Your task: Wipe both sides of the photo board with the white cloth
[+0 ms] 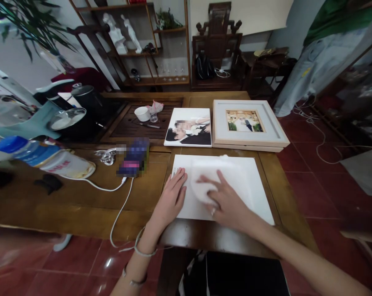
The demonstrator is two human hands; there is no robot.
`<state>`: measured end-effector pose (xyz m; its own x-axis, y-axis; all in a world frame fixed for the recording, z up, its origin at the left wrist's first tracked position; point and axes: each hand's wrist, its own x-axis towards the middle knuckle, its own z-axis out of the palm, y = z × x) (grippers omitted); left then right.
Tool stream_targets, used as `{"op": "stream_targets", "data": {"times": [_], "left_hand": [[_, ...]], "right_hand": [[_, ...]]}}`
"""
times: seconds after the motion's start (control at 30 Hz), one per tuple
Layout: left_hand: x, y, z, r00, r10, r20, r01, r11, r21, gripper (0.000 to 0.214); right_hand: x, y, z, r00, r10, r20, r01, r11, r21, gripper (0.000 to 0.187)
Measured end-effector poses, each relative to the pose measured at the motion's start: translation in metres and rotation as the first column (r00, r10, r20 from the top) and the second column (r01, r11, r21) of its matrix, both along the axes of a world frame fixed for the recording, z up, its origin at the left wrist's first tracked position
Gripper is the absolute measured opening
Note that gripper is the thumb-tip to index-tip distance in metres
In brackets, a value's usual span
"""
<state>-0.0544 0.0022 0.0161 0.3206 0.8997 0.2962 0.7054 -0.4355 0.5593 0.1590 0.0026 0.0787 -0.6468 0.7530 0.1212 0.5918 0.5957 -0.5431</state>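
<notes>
A flat white panel lies on the wooden table in front of me. My left hand rests on the panel's left side, fingers stretched out and pressing down, holding nothing. My right hand is over the middle of the panel, blurred by motion, with a ring on one finger. Under its fingers is a soft white cloth or tissue, spread against the panel's surface; its edges blend into the white. Just beyond the panel stands a printed photo panel, lying flat, beside a framed photo stacked on another frame.
To the left lie a phone with white cables, a plastic bottle on its side and a dark pot. A white cup sits on the slatted tea tray. A person in jeans stands at the far right.
</notes>
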Motion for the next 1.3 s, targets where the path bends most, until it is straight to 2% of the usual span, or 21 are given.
{"op": "stream_targets", "data": {"times": [0.1, 0.2, 0.3, 0.5, 0.6, 0.67, 0.73, 0.93, 1.03, 1.13, 1.3], "left_hand": [[0.0, 0.0, 0.001, 1.0, -0.007, -0.017, 0.007, 1.0, -0.013, 0.046], [-0.001, 0.0, 0.001, 0.999, -0.019, -0.03, 0.018, 1.0, -0.024, 0.048], [-0.001, -0.001, 0.001, 1.0, -0.009, -0.027, 0.008, 1.0, -0.029, 0.047], [0.0, 0.0, 0.0, 1.0, 0.008, 0.004, -0.007, 1.0, -0.017, 0.044], [0.0, 0.0, 0.0, 1.0, 0.004, 0.006, -0.004, 1.0, -0.007, 0.044], [0.0, 0.0, 0.0, 1.0, 0.006, 0.003, -0.006, 1.0, -0.007, 0.043], [0.0, 0.0, 0.0, 1.0, 0.008, -0.003, -0.008, 1.0, -0.013, 0.042], [0.0, -0.001, 0.002, 1.0, -0.003, -0.03, 0.002, 0.999, -0.044, 0.045], [-0.001, -0.001, 0.002, 0.999, -0.007, -0.036, 0.006, 0.999, -0.048, 0.046], [0.0, -0.001, 0.001, 1.0, -0.003, -0.028, 0.002, 0.999, -0.042, 0.046], [0.001, 0.0, 0.0, 1.0, 0.012, 0.025, -0.011, 0.999, -0.052, 0.044]], "right_hand": [[0.001, -0.05, 0.002, 0.994, 0.109, -0.003, -0.109, 0.992, -0.065, 0.008], [0.004, -0.074, 0.002, 0.986, 0.167, 0.001, -0.166, 0.981, -0.103, 0.009], [0.006, -0.058, -0.001, 0.987, 0.155, -0.029, -0.157, 0.985, -0.074, 0.009], [-0.005, 0.032, -0.004, 0.999, -0.022, 0.045, 0.019, 0.998, 0.064, 0.016], [-0.015, 0.058, -0.004, 0.992, -0.079, 0.096, 0.068, 0.991, 0.114, 0.019], [-0.02, 0.057, -0.004, 0.992, -0.067, 0.109, 0.053, 0.991, 0.121, 0.018], [-0.023, 0.041, -0.005, 0.992, -0.034, 0.122, 0.021, 0.994, 0.109, 0.015], [-0.02, -0.048, -0.007, 0.987, 0.087, 0.132, -0.085, 0.996, -0.025, 0.015], [-0.013, -0.073, -0.006, 0.984, 0.15, 0.099, -0.146, 0.988, -0.054, 0.014], [-0.005, -0.063, -0.006, 0.99, 0.134, 0.034, -0.134, 0.991, -0.014, 0.012], [-0.001, 0.0, -0.01, 0.998, -0.032, 0.056, 0.026, 0.995, 0.099, 0.016]]}}
